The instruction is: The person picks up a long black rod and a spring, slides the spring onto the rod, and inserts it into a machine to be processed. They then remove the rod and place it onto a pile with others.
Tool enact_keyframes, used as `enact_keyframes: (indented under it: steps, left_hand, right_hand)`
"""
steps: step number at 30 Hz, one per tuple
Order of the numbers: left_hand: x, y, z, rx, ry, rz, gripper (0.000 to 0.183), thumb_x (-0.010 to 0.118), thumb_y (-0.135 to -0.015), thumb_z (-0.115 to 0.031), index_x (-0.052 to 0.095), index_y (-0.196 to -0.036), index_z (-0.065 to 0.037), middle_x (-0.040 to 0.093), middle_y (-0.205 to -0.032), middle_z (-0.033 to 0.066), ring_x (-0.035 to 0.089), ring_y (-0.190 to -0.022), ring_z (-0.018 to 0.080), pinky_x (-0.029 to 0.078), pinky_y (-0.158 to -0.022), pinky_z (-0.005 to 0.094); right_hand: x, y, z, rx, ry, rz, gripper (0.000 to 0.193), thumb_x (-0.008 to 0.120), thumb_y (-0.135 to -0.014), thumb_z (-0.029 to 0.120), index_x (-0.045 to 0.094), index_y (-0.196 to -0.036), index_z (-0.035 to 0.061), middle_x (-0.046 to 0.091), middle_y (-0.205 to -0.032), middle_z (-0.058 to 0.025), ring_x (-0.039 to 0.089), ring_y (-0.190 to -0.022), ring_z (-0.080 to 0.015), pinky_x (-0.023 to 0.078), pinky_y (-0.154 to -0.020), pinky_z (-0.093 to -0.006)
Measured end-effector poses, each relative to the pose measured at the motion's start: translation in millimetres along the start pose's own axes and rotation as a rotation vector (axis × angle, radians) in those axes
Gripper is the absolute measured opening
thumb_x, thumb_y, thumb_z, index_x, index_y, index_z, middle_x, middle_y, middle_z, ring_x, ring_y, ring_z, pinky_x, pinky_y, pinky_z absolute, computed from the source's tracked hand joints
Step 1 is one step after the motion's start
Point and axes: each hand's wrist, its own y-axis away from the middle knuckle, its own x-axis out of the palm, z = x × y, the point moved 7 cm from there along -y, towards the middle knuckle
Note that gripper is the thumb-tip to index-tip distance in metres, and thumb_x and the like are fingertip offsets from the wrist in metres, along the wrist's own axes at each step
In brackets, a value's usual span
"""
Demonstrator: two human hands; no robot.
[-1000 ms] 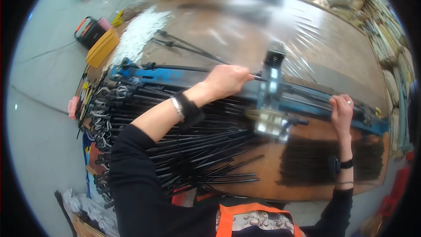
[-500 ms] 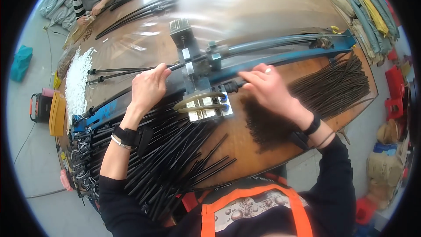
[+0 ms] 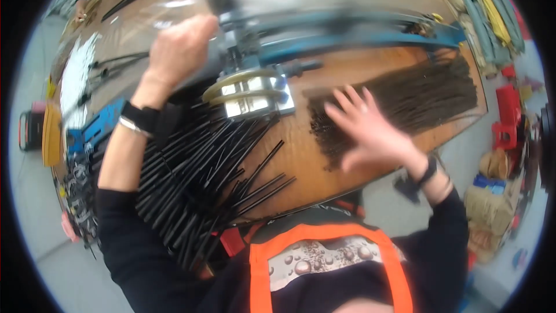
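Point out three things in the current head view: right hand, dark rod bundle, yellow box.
Right hand (image 3: pixel 373 127): head view, back of the hand.
Dark rod bundle (image 3: pixel 431 91): head view, bare stretch right of the hand.
Yellow box (image 3: pixel 52 136): head view, middle of its visible side.

Legible text: none that I can make out in the head view. Apron (image 3: pixel 318 232), dark panel (image 3: pixel 307 215) above the orange trim: pale, letter-like marks (image 3: pixel 341 212), one short row, too small and blurred for me to read.
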Motion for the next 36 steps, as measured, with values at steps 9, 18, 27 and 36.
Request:
enact_keyframes:
  steps: [9, 18, 27, 36]
  left_hand:
    - [-19.6, 73.8, 66.9, -0.062, -0.12, 0.067, 0.011, 0.059, -0.089, -0.01, 0.059, -0.1, -0.011, 0.068, -0.094, 0.0079, 0.066, -0.085, 0.0267, 0.05, -0.069, 0.0412]
    - [-60.8, 122.3, -101.0, -0.296, -0.016, 0.306, 0.008, 0.066, -0.083, -0.018, 0.06, -0.083, -0.013, 0.057, -0.085, 0.006, 0.056, -0.083, 0.0243, 0.042, -0.072, 0.0408]
    - [-74.5, 180.2, -167.4, -0.521, -0.04, 0.407, 0.013, 0.058, -0.086, -0.016, 0.055, -0.093, -0.005, 0.052, -0.09, 0.0108, 0.052, -0.083, 0.0278, 0.043, -0.066, 0.0393]
    - [-117.6, 191.4, -182.1, -0.55, 0.233, 0.567, 0.014, 0.055, -0.087, -0.014, 0.056, -0.098, -0.005, 0.064, -0.08, 0.0141, 0.067, -0.072, 0.0322, 0.054, -0.06, 0.0429]
  right_hand:
    - [25.3, -13.3, 39.1, -0.105, -0.213, -0.267, 0.067, 0.081, -0.068, 0.011, 0.057, -0.129, 0.0032, 0.052, -0.14, -0.0205, 0.035, -0.139, -0.0485, 0.036, -0.11, -0.0567]
    - [11.0, -23.1, 57.5, -0.085, -0.396, -0.529, 0.025, 0.079, -0.072, 0.009, 0.066, -0.093, 0.0035, 0.068, -0.104, -0.008, 0.06, -0.103, -0.0345, 0.05, -0.085, -0.0421]
    - [17.2, -23.8, 73.1, 0.39, -0.989, -0.253, 0.014, 0.069, -0.09, 0.011, 0.062, -0.088, -0.0003, 0.058, -0.071, -0.0036, 0.054, -0.063, -0.0091, 0.042, -0.055, -0.0255]
    - [8.6, -36.2, 103.6, 0.307, -0.963, -0.01, 0.02, 0.066, -0.093, 0.015, 0.07, -0.09, -0.0038, 0.055, -0.061, -0.0023, 0.052, -0.056, -0.0062, 0.041, -0.052, -0.0236]
